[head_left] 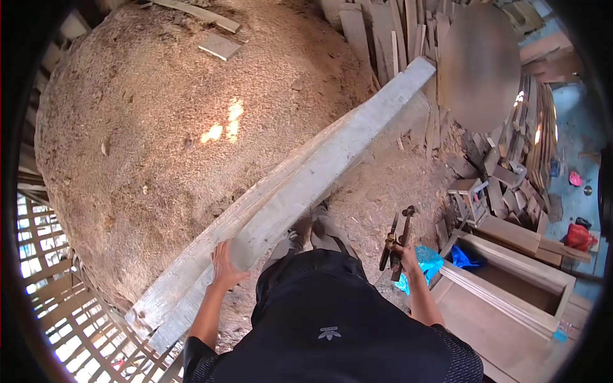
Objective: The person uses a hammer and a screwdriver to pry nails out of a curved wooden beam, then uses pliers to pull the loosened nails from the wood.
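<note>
A long, thick pale plank (332, 153) slants across the middle in front of my legs, with another rough-edged board (255, 195) against its far side. My left hand (227, 265) lies on the plank toward its lower left end, fingers stretched over the surface. Off to the right, my right hand (405, 255) is wrapped round a hammer (406, 228), its head pointing up. A slim tool (390, 239) with dark and brass-coloured parts is in the same grip; I cannot tell its kind.
A large sawdust heap (153, 115) rises beyond the planks, with small boards on it. Scrap wood (504, 166) is piled at right. A wooden frame (511, 255) and a blue plastic bag (426, 263) are beside my right arm. Slatted lattice (64, 306) lines the lower left.
</note>
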The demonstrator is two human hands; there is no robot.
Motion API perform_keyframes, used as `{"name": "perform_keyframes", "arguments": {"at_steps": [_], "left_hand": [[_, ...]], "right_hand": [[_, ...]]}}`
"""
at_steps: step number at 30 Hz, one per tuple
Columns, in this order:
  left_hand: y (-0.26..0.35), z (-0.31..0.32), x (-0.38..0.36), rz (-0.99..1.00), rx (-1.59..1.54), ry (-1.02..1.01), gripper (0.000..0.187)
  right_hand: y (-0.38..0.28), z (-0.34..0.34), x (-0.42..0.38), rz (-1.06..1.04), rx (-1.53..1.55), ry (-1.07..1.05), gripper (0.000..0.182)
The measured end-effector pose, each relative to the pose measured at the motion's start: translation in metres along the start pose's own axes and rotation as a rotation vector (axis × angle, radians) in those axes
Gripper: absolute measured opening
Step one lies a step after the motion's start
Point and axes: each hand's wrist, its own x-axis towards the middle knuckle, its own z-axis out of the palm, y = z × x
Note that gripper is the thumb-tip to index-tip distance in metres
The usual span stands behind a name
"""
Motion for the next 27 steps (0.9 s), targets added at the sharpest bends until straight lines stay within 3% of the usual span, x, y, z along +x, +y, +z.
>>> {"name": "perform_keyframes", "arguments": {"at_steps": [5,8,13,16,17,20,23,27], "left_hand": [[0.042,0.000,0.027,-0.036,0.028,0.106,0.110],[0.065,-0.007,0.053,-0.029,-0.002,0.024,0.109],[0.052,0.000,0.077,0.105,-0.121,-0.135,0.113],[0.018,0.022,0.095,0.187,-0.150,-0.084,0.115],[0.011,0.020,0.103,0.169,-0.146,-0.091,0.115],[0.001,0.020,0.120,0.195,-0.218,-0.231,0.115],[-0.001,0.021,0.119,0.228,-0.208,-0.191,0.115],[0.012,-0.004,0.128,0.182,-0.223,-0.325,0.117]], "right_hand": [[-0.016,-0.001,-0.009,0.119,-0.008,0.008,0.022],[-0.017,0.009,-0.010,0.152,0.024,0.035,0.019],[-0.005,0.017,-0.011,-0.039,0.081,0.128,0.016],[0.005,0.009,-0.019,0.027,0.080,0.101,0.019],[0.016,0.010,-0.016,-0.044,0.139,0.168,0.023],[0.020,0.000,-0.025,0.061,0.114,0.122,0.028],[0.015,0.010,-0.036,0.090,0.130,0.131,0.026],[0.035,-0.002,-0.023,0.058,0.185,0.126,0.020]]}}
